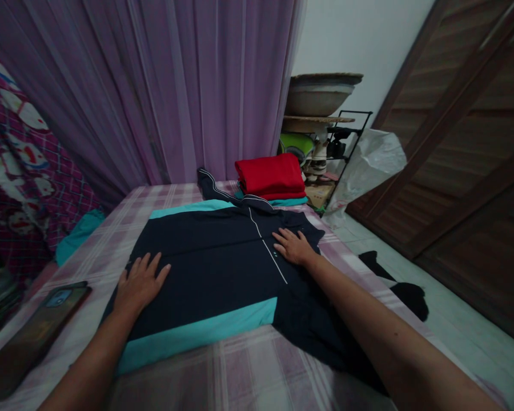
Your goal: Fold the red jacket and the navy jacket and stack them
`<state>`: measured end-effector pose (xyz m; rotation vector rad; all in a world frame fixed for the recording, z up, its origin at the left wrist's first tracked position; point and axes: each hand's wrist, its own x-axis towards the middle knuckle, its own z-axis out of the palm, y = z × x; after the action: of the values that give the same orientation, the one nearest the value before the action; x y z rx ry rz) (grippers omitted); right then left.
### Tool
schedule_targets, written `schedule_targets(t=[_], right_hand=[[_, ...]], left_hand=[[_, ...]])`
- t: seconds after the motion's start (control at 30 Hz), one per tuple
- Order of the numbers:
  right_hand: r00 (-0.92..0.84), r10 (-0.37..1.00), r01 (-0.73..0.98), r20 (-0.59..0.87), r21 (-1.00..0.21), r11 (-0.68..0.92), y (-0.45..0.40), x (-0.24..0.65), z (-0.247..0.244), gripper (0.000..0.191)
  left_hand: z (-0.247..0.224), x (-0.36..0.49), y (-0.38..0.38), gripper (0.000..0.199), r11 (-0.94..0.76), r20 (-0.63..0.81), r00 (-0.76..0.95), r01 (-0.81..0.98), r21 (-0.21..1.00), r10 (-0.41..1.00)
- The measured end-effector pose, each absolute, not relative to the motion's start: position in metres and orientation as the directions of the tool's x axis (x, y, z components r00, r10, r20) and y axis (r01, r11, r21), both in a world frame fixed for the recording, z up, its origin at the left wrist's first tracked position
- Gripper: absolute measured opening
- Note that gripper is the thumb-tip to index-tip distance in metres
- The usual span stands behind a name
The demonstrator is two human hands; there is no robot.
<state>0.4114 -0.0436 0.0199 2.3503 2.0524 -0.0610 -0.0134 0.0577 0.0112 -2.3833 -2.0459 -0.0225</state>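
A dark navy polo shirt [201,254] with turquoise side panels and thin white piping lies spread out on a plaid-covered table [248,354]. Its collar points away from me, toward the far edge. My left hand [141,281] rests flat on the shirt's left end, fingers spread. Over by the white piping on the chest, my right hand [294,245] lies flat on the cloth with its fingers extended. Neither hand grips anything. Part of the sleeve nearest me is hidden beneath my right forearm.
Folded red cloth [272,174] sits on turquoise cloth behind the collar. A phone [60,298] and a brown case-like object [21,357] lie at left. Purple curtains [188,91] hang behind. Right of the table are a rack with basins [319,100], a plastic bag [364,171] and dark cloth [411,297] on the floor.
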Motion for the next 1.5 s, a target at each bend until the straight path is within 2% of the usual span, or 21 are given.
schedule_targets(t=[0.1, 0.2, 0.27, 0.37, 0.47, 0.6, 0.7, 0.77, 0.87, 0.97, 1.03, 1.13, 1.27, 1.33, 1.5], right_hand=[[0.078, 0.997, 0.996, 0.015, -0.039, -0.078, -0.047, 0.398, 0.021, 0.059], [-0.052, 0.997, 0.997, -0.063, -0.061, 0.049, -0.05, 0.386, 0.025, 0.058], [-0.058, 0.99, 0.996, -0.125, -0.078, 0.049, -0.051, 0.385, 0.03, 0.058], [-0.035, 0.99, 0.993, -0.135, -0.117, 0.019, -0.053, 0.395, 0.041, 0.053], [0.075, 0.994, 0.986, -0.084, -0.145, -0.086, -0.064, 0.417, 0.054, 0.045], [0.327, 0.943, 0.934, -0.065, -0.132, -0.333, -0.089, 0.452, 0.063, 0.04], [0.439, 0.889, 0.881, -0.13, -0.132, -0.454, -0.108, 0.469, 0.065, 0.039], [0.442, 0.871, 0.865, -0.212, -0.157, -0.477, -0.119, 0.473, 0.065, 0.036], [0.409, 0.832, 0.799, -0.376, -0.292, -0.525, -0.133, 0.472, 0.066, 0.04], [0.362, 0.774, 0.606, -0.519, -0.5, -0.619, -0.147, 0.469, 0.067, 0.054], [0.299, 0.768, 0.538, -0.567, -0.564, -0.626, -0.159, 0.469, 0.066, 0.059], [0.171, 0.772, 0.568, -0.613, -0.579, -0.585, -0.18, 0.474, 0.064, 0.063], [0.109, 0.79, 0.607, -0.604, -0.589, -0.534, -0.208, 0.486, 0.062, 0.064], [0.08, 0.787, 0.618, -0.611, -0.589, -0.52, -0.216, 0.489, 0.063, 0.058], [0.135, 0.694, 0.646, -0.708, -0.468, -0.603, -0.22, 0.479, 0.067, 0.038]], left_hand=[[0.012, -0.013, 0.057, 0.071, -0.156, 0.01, 0.156, 0.988, 0.006, 0.988], [0.013, -0.012, 0.057, 0.072, -0.161, 0.01, 0.161, 0.987, 0.01, 0.987], [0.013, -0.013, 0.058, 0.072, -0.159, 0.001, 0.159, 0.987, 0.013, 0.987], [0.012, -0.013, 0.059, 0.073, -0.157, 0.007, 0.157, 0.987, 0.019, 0.988], [0.01, -0.014, 0.06, 0.074, -0.168, 0.04, 0.167, 0.985, 0.039, 0.985], [0.008, -0.015, 0.06, 0.074, -0.161, 0.054, 0.158, 0.985, 0.06, 0.986], [0.01, -0.014, 0.059, 0.073, -0.156, 0.052, 0.153, 0.985, 0.071, 0.987], [0.011, -0.013, 0.059, 0.073, -0.16, 0.05, 0.156, 0.984, 0.08, 0.986], [0.014, -0.012, 0.058, 0.072, -0.162, 0.044, 0.159, 0.984, 0.08, 0.986], [0.016, -0.012, 0.057, 0.072, -0.162, 0.035, 0.16, 0.985, 0.066, 0.987], [0.016, -0.012, 0.056, 0.072, -0.171, 0.036, 0.169, 0.983, 0.064, 0.985], [0.016, -0.013, 0.054, 0.071, -0.181, 0.073, 0.176, 0.98, 0.076, 0.982], [0.018, -0.014, 0.048, 0.066, -0.227, 0.172, 0.209, 0.969, 0.096, 0.963], [0.021, -0.014, 0.044, 0.063, -0.271, 0.207, 0.247, 0.958, 0.093, 0.947], [0.03, -0.013, 0.033, 0.058, -0.34, 0.245, 0.313, 0.938, 0.073, 0.917]])
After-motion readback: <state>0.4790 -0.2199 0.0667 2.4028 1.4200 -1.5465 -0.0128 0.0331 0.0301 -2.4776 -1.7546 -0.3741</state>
